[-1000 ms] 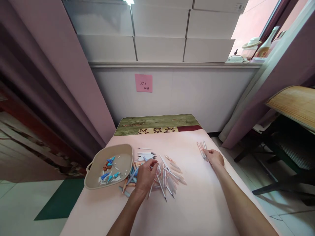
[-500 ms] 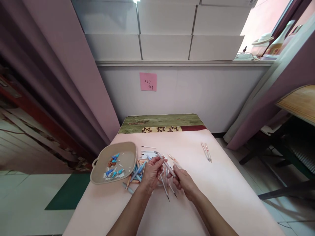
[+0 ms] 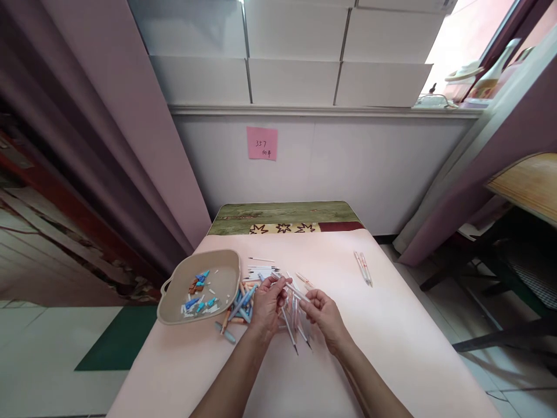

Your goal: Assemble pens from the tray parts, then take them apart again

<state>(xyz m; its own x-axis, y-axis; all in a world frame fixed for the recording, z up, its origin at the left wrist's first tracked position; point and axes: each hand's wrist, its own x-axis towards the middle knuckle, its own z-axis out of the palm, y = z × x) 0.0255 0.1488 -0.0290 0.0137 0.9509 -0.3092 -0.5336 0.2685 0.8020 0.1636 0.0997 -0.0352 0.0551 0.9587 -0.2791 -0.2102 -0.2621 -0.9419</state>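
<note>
A pale, slim pen (image 3: 298, 291) slants between my two hands above the table. My left hand (image 3: 267, 302) is closed, its thumb and fingers pinching the upper left end. The fingers of my right hand (image 3: 322, 316) pinch the lower right end. Whether it is one piece or two parts meeting, I cannot tell. Under the hands lie loose clear pen barrels (image 3: 296, 316) and white refills with dark tips (image 3: 290, 331). Blue and orange pen barrels (image 3: 243, 302) are heaped beside my left hand. Behind it lies a row of white refills (image 3: 262, 271).
A beige basin (image 3: 174, 290) at the left holds small blue, brown and white pieces (image 3: 200, 284). Two clear pens (image 3: 362, 268) lie on the right of the pink tablecloth (image 3: 391, 348). A pink note (image 3: 261, 143) is stuck to the wall beyond.
My right hand has shifted slightly up and right, its fingers now nearer the end of the pen. My left hand keeps its pinch. The view has moved a little.
</note>
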